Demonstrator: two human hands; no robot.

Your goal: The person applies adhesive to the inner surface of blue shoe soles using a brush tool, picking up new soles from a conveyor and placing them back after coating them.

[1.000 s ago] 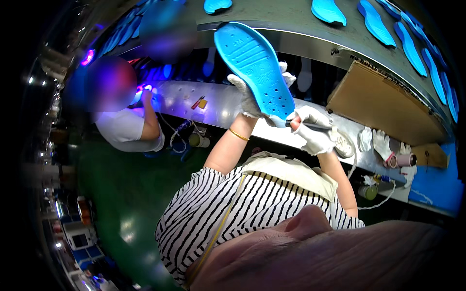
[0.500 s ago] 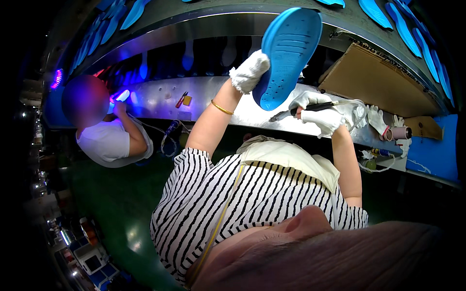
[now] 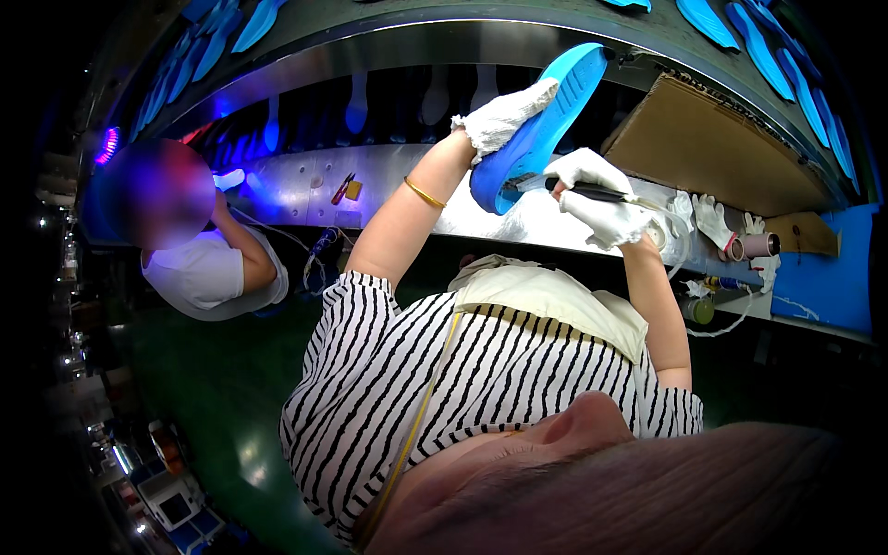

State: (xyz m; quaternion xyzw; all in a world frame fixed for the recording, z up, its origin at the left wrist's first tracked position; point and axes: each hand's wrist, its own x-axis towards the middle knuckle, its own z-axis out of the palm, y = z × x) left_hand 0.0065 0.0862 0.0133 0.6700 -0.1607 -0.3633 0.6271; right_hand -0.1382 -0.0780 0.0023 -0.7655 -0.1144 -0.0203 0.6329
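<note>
My gloved left hand [image 3: 507, 122] is closed round the edge of a blue shoe sole [image 3: 557, 118], raised over the bench and tilted so that one long side faces me. White-gloved as well, my right hand [image 3: 603, 215] grips a black-handled corded tool [image 3: 599, 192]. Its thin tip points left and reaches the sole's lower end. Whether the tip actually touches the sole, I cannot tell. The bright metal bench [image 3: 486, 217] lies below both hands.
At the left sits a co-worker [image 3: 208, 268] near red-handled pliers [image 3: 342, 189] and a yellow block [image 3: 353, 191]. A cardboard box [image 3: 689, 129], spare gloves [image 3: 710, 222] and a pinkish spool [image 3: 760, 245] are at right. Blue soles [image 3: 708, 22] line the belt beyond.
The sole has turned from showing its broad face to a tilted, edge-on pose and come lower. My right hand's tool tip has moved from open space to the sole's lower end.
</note>
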